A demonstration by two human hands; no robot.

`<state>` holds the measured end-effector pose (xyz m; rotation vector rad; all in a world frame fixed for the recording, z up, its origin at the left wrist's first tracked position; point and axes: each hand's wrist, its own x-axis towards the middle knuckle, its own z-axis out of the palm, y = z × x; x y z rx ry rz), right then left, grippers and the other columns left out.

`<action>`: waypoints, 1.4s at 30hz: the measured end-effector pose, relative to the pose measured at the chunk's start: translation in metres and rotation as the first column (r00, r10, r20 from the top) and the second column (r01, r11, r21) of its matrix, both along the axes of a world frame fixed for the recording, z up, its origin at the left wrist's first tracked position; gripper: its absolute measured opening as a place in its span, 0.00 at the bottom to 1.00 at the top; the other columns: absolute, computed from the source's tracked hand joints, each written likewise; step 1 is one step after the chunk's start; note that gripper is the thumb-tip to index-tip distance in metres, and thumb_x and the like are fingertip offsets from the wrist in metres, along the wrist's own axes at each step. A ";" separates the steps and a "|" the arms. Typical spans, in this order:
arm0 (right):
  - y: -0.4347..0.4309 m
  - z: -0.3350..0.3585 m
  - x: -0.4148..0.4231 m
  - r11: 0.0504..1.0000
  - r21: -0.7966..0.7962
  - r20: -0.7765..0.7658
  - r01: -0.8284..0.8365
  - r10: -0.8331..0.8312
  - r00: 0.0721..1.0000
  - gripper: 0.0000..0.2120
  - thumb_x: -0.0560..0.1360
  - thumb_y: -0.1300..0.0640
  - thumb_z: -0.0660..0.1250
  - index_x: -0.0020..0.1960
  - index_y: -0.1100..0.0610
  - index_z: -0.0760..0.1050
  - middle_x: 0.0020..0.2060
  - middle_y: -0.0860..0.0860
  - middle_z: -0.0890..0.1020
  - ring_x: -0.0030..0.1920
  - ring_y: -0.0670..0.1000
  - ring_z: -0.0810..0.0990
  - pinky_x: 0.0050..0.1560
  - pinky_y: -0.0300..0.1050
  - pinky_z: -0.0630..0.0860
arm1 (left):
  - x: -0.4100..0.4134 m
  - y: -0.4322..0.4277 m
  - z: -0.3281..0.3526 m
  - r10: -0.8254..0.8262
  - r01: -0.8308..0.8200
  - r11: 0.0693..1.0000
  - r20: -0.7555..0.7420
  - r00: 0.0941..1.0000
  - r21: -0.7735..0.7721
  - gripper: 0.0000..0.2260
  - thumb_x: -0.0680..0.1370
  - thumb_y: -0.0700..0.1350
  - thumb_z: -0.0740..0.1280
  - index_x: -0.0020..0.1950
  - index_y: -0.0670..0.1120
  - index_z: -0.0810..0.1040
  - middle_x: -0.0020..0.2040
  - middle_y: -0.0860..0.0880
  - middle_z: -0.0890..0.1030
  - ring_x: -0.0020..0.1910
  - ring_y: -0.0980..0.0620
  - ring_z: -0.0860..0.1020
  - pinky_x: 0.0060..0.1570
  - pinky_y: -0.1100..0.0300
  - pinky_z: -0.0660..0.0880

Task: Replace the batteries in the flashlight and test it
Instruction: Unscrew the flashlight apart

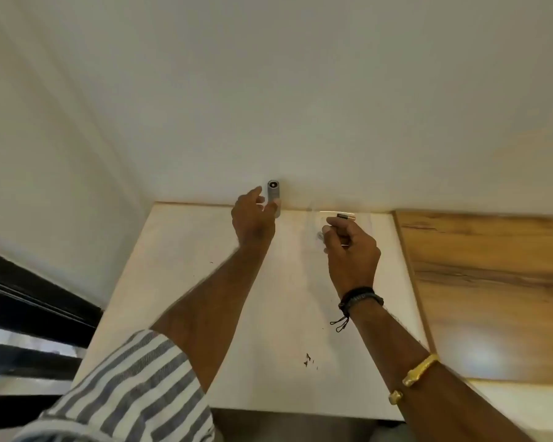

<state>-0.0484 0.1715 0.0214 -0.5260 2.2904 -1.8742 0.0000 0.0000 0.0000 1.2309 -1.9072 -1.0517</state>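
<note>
L hand [253, 220] is gripping flashlight [273, 193]; to its right, R hand [353, 250] is pinching small item [320, 236], too blurred to ID

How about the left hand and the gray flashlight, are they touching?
Touching. In the head view, the thumb of the left hand lies across the lower body of the flashlight, with no gap.

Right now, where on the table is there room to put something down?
The pale table is bare between the forearms and toward its near edge, bar dark specks. The wood-grain top on the right is bare. By the wall it's crowded: left hand on the flashlight, right hand pinching a small silvery piece.
</note>
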 end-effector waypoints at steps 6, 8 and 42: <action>-0.003 -0.011 -0.007 1.000 0.011 0.013 0.003 -0.003 1.000 0.08 0.78 0.60 0.70 0.56 0.58 0.84 0.46 0.52 0.87 0.47 0.54 0.86 0.49 0.58 0.84 | -0.022 -0.013 -0.006 -0.025 0.026 0.999 0.050 0.998 -0.021 0.16 0.76 0.51 0.72 0.61 0.47 0.81 0.54 0.48 0.83 0.53 0.50 0.80 0.49 0.60 0.71; -0.004 -0.012 -0.010 1.000 0.005 0.020 0.008 -0.008 1.000 0.08 0.78 0.60 0.70 0.56 0.58 0.84 0.46 0.51 0.87 0.47 0.54 0.86 0.48 0.58 0.84 | -0.026 -0.014 -0.009 -0.017 0.019 0.999 0.069 0.998 -0.031 0.14 0.76 0.51 0.71 0.60 0.46 0.81 0.54 0.48 0.84 0.53 0.50 0.80 0.48 0.62 0.69; 0.149 -0.003 0.125 0.959 0.130 0.103 -0.250 0.238 0.966 0.12 0.79 0.46 0.69 0.49 0.54 0.84 0.38 0.48 0.86 0.39 0.49 0.84 0.38 0.39 0.79 | 0.178 0.213 0.010 -0.477 0.568 0.780 0.336 0.812 -0.264 0.12 0.81 0.50 0.65 0.62 0.46 0.76 0.58 0.49 0.80 0.57 0.50 0.72 0.55 0.54 0.75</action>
